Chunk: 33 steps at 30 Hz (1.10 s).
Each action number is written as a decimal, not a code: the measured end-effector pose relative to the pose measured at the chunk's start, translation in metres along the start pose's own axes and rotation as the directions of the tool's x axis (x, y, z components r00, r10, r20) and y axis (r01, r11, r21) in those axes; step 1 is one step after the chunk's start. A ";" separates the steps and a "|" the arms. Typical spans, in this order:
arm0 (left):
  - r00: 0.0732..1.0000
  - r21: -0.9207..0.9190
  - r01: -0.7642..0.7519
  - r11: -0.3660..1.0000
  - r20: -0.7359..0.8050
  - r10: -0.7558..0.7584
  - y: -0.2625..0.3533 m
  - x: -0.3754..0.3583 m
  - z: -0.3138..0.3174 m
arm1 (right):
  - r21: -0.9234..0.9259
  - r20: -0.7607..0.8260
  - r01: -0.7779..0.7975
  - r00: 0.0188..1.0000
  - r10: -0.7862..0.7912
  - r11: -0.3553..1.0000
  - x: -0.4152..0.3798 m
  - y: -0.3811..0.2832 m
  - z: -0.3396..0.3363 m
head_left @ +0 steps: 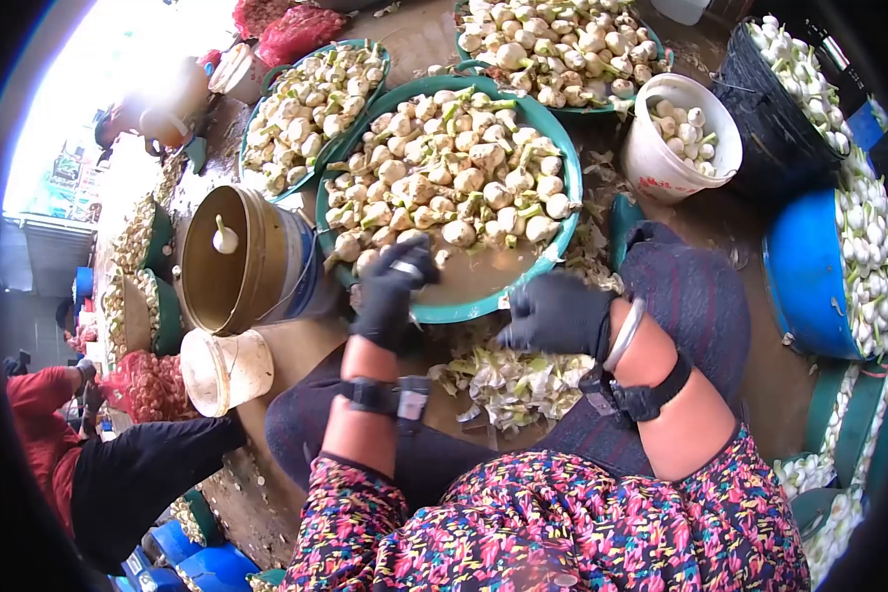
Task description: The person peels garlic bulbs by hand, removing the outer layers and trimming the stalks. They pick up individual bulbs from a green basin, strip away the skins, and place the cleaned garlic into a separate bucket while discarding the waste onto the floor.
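Observation:
A large green tub (570,212) of pale garlic-like bulbs (469,180) with short stems sits before me, with murky water at its near side. My left hand (395,286), in a black glove, is over the tub's near left rim. Its fingers are blurred by motion, with a pale streak across them. Near the front right rim, my right hand (557,314), also gloved, has its fingers curled closed; whatever is inside is hidden. Pale peelings (528,380) lie heaped below my hands. One whitish bulb (225,237) shows at the mouth of a tan bucket (202,281) on the left.
A small white bucket (229,370) stands left. More bulb-filled tubs (311,109) are behind. A white pail (683,138) of bulbs, a black tub (770,118) and a blue tub (809,276) stand right. At left, a person in red (44,424) is beside a red net sack (148,387).

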<state>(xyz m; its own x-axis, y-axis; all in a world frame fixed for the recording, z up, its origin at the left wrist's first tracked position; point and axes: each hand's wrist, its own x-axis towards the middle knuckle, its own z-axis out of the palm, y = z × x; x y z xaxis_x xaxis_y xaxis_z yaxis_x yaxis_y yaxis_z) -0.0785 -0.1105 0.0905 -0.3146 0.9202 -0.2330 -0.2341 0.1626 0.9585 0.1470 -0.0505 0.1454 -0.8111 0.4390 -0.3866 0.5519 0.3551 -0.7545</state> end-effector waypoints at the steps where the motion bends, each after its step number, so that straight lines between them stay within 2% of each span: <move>1: 0.989 0.088 0.129 0.988 0.055 -0.134 -0.032 0.011 0.009 | -0.087 0.036 0.065 0.997 -0.062 0.994 0.000 0.009 0.008; 2: 0.990 0.457 0.100 0.884 0.047 -0.136 -0.052 0.020 0.026 | -0.095 0.131 0.067 0.990 -0.054 0.993 -0.002 0.008 0.012; 3: 0.983 0.672 -0.167 0.721 0.172 0.068 -0.079 0.030 0.031 | -0.019 0.141 0.055 0.989 -0.051 0.998 -0.003 0.011 0.018; 4: 0.983 0.718 -0.153 0.679 0.179 0.032 -0.097 0.039 0.039 | 0.059 0.149 0.042 0.988 -0.050 0.997 -0.003 0.015 0.023; 6: 0.990 0.801 -0.084 0.593 0.132 -0.038 -0.122 0.063 0.057 | 0.105 0.053 0.023 0.998 -0.028 0.994 -0.004 0.009 0.019; 8: 0.968 0.912 -0.155 0.381 0.217 -0.124 -0.125 0.078 0.072 | 0.102 0.010 0.048 0.999 -0.049 0.994 0.003 0.012 0.017; 9: 0.964 0.929 -0.205 0.308 0.246 -0.100 -0.133 0.083 0.076 | 0.146 -0.051 0.031 0.998 -0.024 0.989 0.005 0.014 0.017; 10: 0.963 0.927 -0.206 0.313 0.249 -0.102 -0.139 0.089 0.077 | 0.189 -0.110 0.019 0.994 0.002 0.982 0.007 0.015 0.015; 12: 0.935 0.970 -0.212 0.120 0.237 -0.265 -0.146 0.097 0.075 | 0.190 -0.126 0.014 0.992 0.010 0.982 0.005 0.016 0.011; 14: 0.938 0.966 -0.230 0.122 0.253 -0.239 -0.149 0.094 0.069 | 0.201 -0.163 0.013 0.986 0.021 0.980 0.006 0.017 0.012; 16: 0.959 0.934 -0.246 0.259 0.273 -0.076 -0.145 0.087 0.068 | 0.201 -0.173 0.017 0.985 0.018 0.979 0.007 0.019 0.017; 17: 0.958 0.934 -0.247 0.258 0.275 -0.077 -0.145 0.086 0.069 | 0.201 -0.184 0.019 0.983 0.019 0.979 0.008 0.020 0.019; 19: 0.973 0.924 -0.151 0.352 0.201 -0.110 -0.151 0.082 0.071 | 0.203 -0.177 0.032 0.984 0.005 0.979 0.008 0.021 0.025; 22: 0.976 0.918 -0.132 0.373 0.187 -0.115 -0.158 0.084 0.068 | 0.196 -0.160 0.023 0.987 0.009 0.980 0.007 0.016 0.021; 23: 0.975 0.917 -0.135 0.376 0.191 -0.116 -0.159 0.085 0.065 | 0.198 -0.151 0.004 0.988 0.027 0.980 0.007 0.015 0.020; 25: 0.929 0.948 -0.211 0.239 0.270 -0.252 -0.149 0.083 0.063 | 0.200 -0.157 0.007 0.987 0.025 0.980 0.008 0.016 0.021; 26: 0.928 0.947 -0.212 0.241 0.272 -0.253 -0.153 0.082 0.063 | 0.200 -0.162 0.015 0.987 0.018 0.980 0.009 0.016 0.022; 28: 0.958 0.912 -0.218 0.349 0.268 -0.102 -0.161 0.081 0.061 | 0.215 -0.139 0.016 0.990 0.014 0.976 0.012 0.018 0.024; 29: 0.958 0.911 -0.216 0.351 0.268 -0.105 -0.165 0.081 0.061 | 0.228 -0.113 0.021 0.994 0.005 0.973 0.012 0.019 0.027; 31: 0.972 0.946 -0.175 0.272 0.211 -0.108 -0.167 0.084 0.067 | 0.235 -0.135 0.054 0.991 -0.022 0.970 0.013 0.022 0.030; 33: 0.957 0.949 -0.206 0.238 0.246 -0.155 -0.164 0.086 0.066 | 0.246 -0.164 0.088 0.985 -0.048 0.965 0.012 0.022 0.029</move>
<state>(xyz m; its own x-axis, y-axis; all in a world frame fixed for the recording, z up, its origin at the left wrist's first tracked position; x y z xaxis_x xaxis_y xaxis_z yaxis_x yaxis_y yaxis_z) -0.0065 -0.0346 -0.0760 -0.0383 0.9428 -0.3313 0.8822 0.1876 0.4319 0.1432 -0.0615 0.1087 -0.7937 0.5509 -0.2580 0.4140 0.1785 -0.8926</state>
